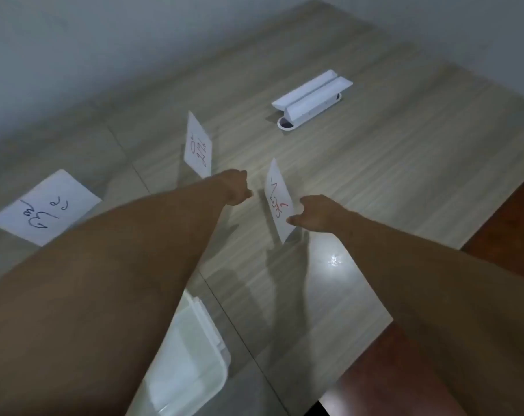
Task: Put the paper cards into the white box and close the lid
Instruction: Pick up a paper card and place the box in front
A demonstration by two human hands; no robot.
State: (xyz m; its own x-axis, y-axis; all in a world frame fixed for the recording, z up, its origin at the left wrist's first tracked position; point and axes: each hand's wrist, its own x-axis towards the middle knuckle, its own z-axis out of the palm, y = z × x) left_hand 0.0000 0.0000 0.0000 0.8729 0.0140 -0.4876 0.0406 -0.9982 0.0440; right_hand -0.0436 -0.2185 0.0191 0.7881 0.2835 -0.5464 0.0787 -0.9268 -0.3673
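My right hand (pixel 317 216) holds a white paper card with red writing (pixel 277 199) by its right edge, tilted up off the table. My left hand (pixel 235 187) is stretched out just left of that card; its fingers are turned away, and a second card with black and red writing (pixel 198 145) stands up beyond it, so I cannot tell whether the hand grips it. A third card with black writing (pixel 46 207) lies flat at the far left. The white box (pixel 191 358) sits open near the bottom, partly hidden under my left forearm.
The wooden table (pixel 390 175) has a white cable-port cover (pixel 311 99) standing open at the back. A grey wall runs behind it. The table's right edge borders a reddish-brown floor (pixel 507 226).
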